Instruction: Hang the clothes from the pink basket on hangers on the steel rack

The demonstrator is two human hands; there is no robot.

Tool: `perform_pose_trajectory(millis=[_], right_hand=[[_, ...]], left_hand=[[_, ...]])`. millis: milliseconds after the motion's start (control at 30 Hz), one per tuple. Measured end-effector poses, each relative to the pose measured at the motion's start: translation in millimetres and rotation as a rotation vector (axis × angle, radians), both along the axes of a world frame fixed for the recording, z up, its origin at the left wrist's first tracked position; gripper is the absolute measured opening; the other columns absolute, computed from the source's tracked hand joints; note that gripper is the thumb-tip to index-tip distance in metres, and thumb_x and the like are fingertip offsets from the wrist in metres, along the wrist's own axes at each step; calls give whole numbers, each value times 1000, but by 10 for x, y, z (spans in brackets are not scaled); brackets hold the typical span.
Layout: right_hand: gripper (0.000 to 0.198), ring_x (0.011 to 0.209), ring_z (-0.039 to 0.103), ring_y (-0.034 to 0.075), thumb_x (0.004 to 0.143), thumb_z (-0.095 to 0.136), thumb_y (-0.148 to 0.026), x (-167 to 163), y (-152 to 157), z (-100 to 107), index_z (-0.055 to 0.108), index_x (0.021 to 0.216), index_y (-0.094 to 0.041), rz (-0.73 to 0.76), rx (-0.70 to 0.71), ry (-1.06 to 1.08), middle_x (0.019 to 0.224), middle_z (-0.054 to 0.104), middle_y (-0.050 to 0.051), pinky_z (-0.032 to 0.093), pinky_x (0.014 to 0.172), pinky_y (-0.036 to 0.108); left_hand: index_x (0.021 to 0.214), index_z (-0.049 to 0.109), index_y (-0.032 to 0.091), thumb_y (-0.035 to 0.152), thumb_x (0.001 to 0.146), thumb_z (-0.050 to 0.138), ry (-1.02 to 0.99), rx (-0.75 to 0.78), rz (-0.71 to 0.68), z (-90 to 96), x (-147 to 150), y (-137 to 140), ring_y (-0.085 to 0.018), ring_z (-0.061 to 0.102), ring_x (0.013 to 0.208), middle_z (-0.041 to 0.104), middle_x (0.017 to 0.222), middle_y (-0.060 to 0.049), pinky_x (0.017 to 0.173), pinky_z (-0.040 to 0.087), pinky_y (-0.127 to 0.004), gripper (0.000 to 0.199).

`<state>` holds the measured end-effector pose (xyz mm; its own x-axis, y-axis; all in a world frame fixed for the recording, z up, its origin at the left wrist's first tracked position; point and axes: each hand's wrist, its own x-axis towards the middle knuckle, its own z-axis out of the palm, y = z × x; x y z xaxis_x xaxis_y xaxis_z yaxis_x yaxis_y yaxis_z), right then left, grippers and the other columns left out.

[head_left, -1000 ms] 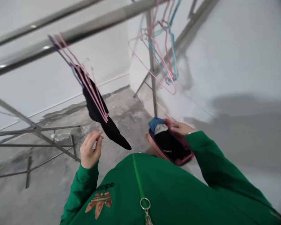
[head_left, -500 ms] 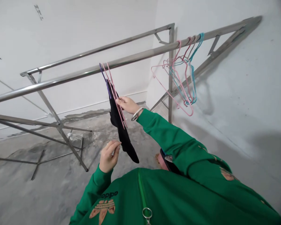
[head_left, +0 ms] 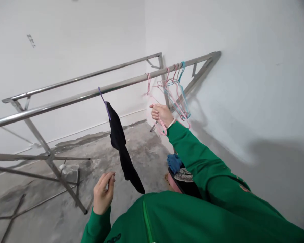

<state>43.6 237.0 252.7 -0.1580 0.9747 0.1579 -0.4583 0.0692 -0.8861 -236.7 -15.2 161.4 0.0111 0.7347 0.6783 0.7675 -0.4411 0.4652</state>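
My right hand [head_left: 162,114] is closed around a pair of pink clothes hangers [head_left: 163,130], whose hooks still sit over the metal rail [head_left: 126,83]. To the left, a long black garment [head_left: 118,135] hangs from a purple hanger [head_left: 107,110] on the same rail; I cannot tell its exact kind. Low on the left, my left hand [head_left: 103,193] is raised beside the garment without touching it. Its fingers are curled toward the thumb, and nothing shows in them.
Several pink, red and blue hangers [head_left: 180,98] hang further right on the rail. The metal drying rack [head_left: 44,145] stands on a concrete floor, near white walls. Beneath my right arm is a pink container [head_left: 174,182] with blue cloth [head_left: 174,163] and patterned fabric [head_left: 183,175].
My right hand has slid the pink hangers rightward along the rail, away from the black garment. My left hand has come away from the garment. The view has shifted.
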Motion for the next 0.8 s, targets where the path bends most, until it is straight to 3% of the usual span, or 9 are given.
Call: perform_pose_trajectory(millis=[167,333,433,533,600,700,800], right_hand=[[3,39,17,4,82,53,-17,534,119,19,51,81,-17,-112,-24,10,48,24,-11,16,36,15],[7,39,22,4,81,56,-21,680,159,8,50,82,-17,-146,7,-71,49,27,-11,19,37,16],[10,43,37,6,79,56,-22,690,167,-77,50,86,-18,-189,19,-218,52,39,-8,33,40,18],[19,63,57,12,75,57,-19,697,104,-249,52,93,-16,-343,57,-517,73,57,2,52,58,28],[32,86,62,19,73,58,-18,671,-40,-381,52,104,-16,-539,200,-719,98,60,10,56,76,39],[45,113,55,25,78,56,-22,539,-449,-519,48,123,-17,-789,572,-859,125,50,16,52,93,48],[43,119,52,25,86,50,-23,318,-958,-568,47,128,-22,-799,793,-806,128,48,16,55,92,44]], left_hand=[[91,67,20,16,89,54,15,14,-69,5,48,130,-16,67,67,69,78,-6,59,54,-24,14],[93,66,19,13,88,54,57,64,-110,37,52,226,-15,67,69,69,79,-6,61,54,-23,15],[93,66,18,15,88,55,59,90,-52,114,-31,312,-15,68,75,69,84,-6,70,54,-25,12],[95,66,17,21,89,55,6,130,34,267,-142,523,-17,67,88,69,93,-8,78,54,-29,14],[105,65,16,27,90,53,-78,105,76,408,-189,759,-20,64,101,67,106,-12,84,54,-32,22],[126,54,15,36,86,57,-261,-8,12,625,-168,1210,-23,55,122,56,131,-17,99,48,-38,45],[133,46,15,41,79,65,-424,-228,-64,775,-25,1604,-25,49,129,53,136,-17,108,40,-41,62]])
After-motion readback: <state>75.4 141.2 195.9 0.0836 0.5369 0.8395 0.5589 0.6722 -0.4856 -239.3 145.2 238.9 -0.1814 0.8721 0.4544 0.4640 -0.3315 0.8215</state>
